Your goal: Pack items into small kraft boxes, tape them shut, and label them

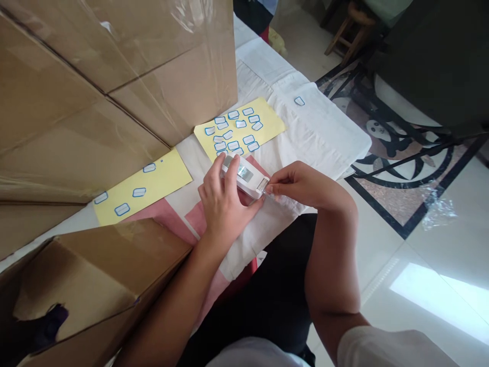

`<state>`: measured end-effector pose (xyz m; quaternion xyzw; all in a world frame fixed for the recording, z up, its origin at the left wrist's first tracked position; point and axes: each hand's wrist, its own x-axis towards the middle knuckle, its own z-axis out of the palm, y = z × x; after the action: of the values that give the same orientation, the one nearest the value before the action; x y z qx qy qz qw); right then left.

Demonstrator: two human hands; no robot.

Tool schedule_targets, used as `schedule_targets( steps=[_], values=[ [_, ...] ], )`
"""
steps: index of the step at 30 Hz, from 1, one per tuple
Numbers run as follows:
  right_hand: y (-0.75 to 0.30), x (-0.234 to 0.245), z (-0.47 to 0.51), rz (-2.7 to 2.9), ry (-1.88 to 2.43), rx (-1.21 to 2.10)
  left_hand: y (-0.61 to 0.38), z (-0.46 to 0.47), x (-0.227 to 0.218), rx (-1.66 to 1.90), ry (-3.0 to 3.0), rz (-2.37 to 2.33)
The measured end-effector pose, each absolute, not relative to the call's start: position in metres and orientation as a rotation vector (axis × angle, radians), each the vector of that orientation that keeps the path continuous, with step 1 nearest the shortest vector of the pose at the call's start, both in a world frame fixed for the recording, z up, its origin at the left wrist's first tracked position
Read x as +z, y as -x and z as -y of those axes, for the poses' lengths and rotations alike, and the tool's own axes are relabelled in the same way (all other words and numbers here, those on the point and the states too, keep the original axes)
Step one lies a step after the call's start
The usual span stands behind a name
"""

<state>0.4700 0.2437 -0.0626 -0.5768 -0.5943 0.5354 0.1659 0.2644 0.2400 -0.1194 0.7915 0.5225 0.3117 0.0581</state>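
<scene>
Left hand [224, 206] grips; right hand [300, 184] pinches, wrist [341, 205] sharply bent.

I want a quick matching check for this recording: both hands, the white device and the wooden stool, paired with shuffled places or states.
Column one:
1. Wooden stool
2. White device
3. Right hand
4. Left hand

Column two:
A. Pinched closed at one end of the white device
B. Wrapped around the white device's body
C. Near the picture's top edge, right of the middle, away from both hands
D. Held in one hand's grip

Pairs: 1-C, 2-D, 3-A, 4-B
</scene>
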Motion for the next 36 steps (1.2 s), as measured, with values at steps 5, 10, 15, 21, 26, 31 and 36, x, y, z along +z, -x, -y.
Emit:
schedule_targets(
  steps=[5,10,15,21,26,31,36],
  values=[
    [-0.464,-0.057,-0.242,1.706,1.742,1.449,-0.265,-0.240,-0.119,0.941,-2.386,-1.587],
    [-0.457,-0.050,-0.239,1.731,1.824,1.366,-0.265,-0.241,-0.121,0.958,-2.382,-1.573],
    [-0.460,-0.052,-0.240,1.812,1.760,1.327,-0.266,-0.240,-0.122,0.972,-2.365,-1.584],
    [-0.467,-0.060,-0.241,1.876,1.597,1.312,-0.268,-0.239,-0.120,0.923,-2.302,-1.613],
    [-0.471,-0.065,-0.242,1.863,1.530,1.323,-0.267,-0.240,-0.121,0.983,-2.155,-1.538],
    [-0.476,-0.074,-0.246,1.804,1.382,1.382,-0.264,-0.239,-0.120,1.272,-2.276,-1.474],
    [-0.476,-0.077,-0.247,1.812,1.367,1.395,-0.262,-0.237,-0.117,1.266,-2.328,-1.509]
  ],
)
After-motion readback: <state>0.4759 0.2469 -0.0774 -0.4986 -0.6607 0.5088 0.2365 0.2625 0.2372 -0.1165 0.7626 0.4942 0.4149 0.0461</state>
